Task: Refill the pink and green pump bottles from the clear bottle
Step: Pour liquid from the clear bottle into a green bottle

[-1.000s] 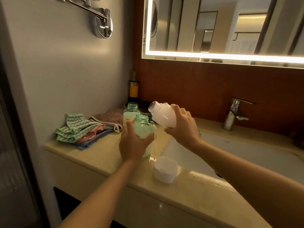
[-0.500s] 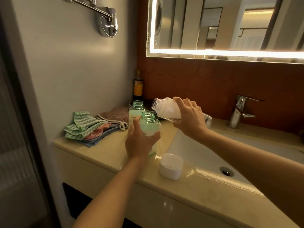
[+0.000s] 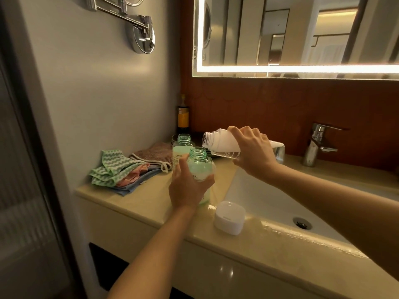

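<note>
Risk first: tipping the clear bottle (image 3: 222,145) nearly flat, open mouth not yet squarely over the neck of the near green bottle (image 3: 199,167), up above the left edge of the sink (image 3: 269,197). Likely to land white liquid on the counter or down the green shoulder if tilted further before lining the mouths up. Narrow target too, so easy to overshoot. Looks thick and pooled toward the neck, so may come late and all in one glug. Could also nudge the white cap (image 3: 230,220) lying on the sink's near-left rim, or clip the second green bottle (image 3: 183,147) standing open farther back, left of the sink. No stream to be seen so far. On to the hands. Gripping the clear bottle with the right hand (image 3: 252,154), fingers curled over the top of its body, closed firmly round it. Wrapping the left hand (image 3: 187,186) round the near green bottle's lower body, thumb up one side, fingers round the other, steadying it upright, seemingly on the counter just left of the sink. Can't pick out a pink bottle; seeing only green on both open ones in this light. Folded cloths (image 3: 121,169) well left of the sink, tap (image 3: 317,143) behind its far edge, neither touched.
</note>
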The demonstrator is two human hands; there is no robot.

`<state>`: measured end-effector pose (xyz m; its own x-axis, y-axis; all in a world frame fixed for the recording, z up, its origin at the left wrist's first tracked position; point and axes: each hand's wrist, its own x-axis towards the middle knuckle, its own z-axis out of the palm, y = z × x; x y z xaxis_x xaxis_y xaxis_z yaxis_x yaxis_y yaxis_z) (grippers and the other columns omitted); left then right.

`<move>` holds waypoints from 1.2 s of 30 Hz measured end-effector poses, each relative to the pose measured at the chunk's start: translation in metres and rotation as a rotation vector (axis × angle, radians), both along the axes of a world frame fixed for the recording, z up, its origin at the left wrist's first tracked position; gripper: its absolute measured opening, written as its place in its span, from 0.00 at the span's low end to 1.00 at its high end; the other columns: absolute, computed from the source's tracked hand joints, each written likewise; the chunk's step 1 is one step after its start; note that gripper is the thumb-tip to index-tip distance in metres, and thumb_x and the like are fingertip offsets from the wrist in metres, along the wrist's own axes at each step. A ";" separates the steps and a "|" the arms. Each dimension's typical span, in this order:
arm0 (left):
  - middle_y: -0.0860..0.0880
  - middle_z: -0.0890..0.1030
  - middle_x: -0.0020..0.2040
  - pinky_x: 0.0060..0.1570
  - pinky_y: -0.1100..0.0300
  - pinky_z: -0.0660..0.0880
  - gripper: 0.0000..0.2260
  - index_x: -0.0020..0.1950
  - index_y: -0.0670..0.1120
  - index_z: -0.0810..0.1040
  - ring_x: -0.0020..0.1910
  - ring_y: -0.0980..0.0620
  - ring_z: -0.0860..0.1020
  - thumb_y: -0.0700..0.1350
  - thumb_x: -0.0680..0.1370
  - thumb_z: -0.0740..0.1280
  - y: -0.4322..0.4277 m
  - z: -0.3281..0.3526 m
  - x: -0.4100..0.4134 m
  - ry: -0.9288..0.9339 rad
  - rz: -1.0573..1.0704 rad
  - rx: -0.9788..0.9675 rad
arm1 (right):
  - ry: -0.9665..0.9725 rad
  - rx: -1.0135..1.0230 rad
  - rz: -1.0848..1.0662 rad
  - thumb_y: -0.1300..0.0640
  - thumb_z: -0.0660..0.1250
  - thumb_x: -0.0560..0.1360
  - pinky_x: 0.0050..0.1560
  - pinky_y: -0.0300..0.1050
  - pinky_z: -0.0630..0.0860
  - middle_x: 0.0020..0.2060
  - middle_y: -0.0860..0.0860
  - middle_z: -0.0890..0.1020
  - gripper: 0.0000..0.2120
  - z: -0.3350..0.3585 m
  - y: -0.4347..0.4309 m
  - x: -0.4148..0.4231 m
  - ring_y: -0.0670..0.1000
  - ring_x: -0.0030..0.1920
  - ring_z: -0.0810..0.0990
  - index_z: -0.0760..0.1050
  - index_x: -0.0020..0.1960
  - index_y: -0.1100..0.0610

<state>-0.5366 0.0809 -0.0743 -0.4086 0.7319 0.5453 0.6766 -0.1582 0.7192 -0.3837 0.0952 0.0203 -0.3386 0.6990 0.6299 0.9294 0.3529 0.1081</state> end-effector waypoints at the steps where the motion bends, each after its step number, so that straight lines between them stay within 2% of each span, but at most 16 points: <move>1: 0.46 0.73 0.65 0.52 0.56 0.73 0.38 0.68 0.50 0.60 0.60 0.47 0.73 0.61 0.65 0.73 0.000 0.000 0.000 0.000 -0.001 0.001 | -0.004 0.000 -0.001 0.55 0.71 0.70 0.61 0.52 0.67 0.61 0.56 0.72 0.34 0.000 0.000 -0.001 0.57 0.60 0.70 0.59 0.71 0.53; 13: 0.46 0.73 0.65 0.51 0.55 0.74 0.38 0.68 0.49 0.60 0.59 0.47 0.74 0.61 0.65 0.73 0.001 -0.001 0.000 0.006 0.009 0.014 | -0.103 0.021 -0.013 0.57 0.69 0.71 0.60 0.53 0.69 0.60 0.57 0.72 0.33 0.001 -0.002 -0.004 0.57 0.59 0.71 0.58 0.71 0.53; 36: 0.45 0.73 0.65 0.51 0.54 0.75 0.38 0.68 0.49 0.60 0.60 0.46 0.74 0.61 0.65 0.73 0.001 -0.003 -0.001 0.009 0.004 0.018 | -0.133 0.044 -0.010 0.57 0.70 0.70 0.59 0.53 0.69 0.59 0.57 0.73 0.32 0.004 -0.001 -0.005 0.57 0.57 0.71 0.60 0.70 0.54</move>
<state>-0.5378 0.0822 -0.0768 -0.4060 0.7203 0.5625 0.6839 -0.1688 0.7098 -0.3883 0.0938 0.0241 -0.4141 0.6754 0.6102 0.9094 0.3353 0.2460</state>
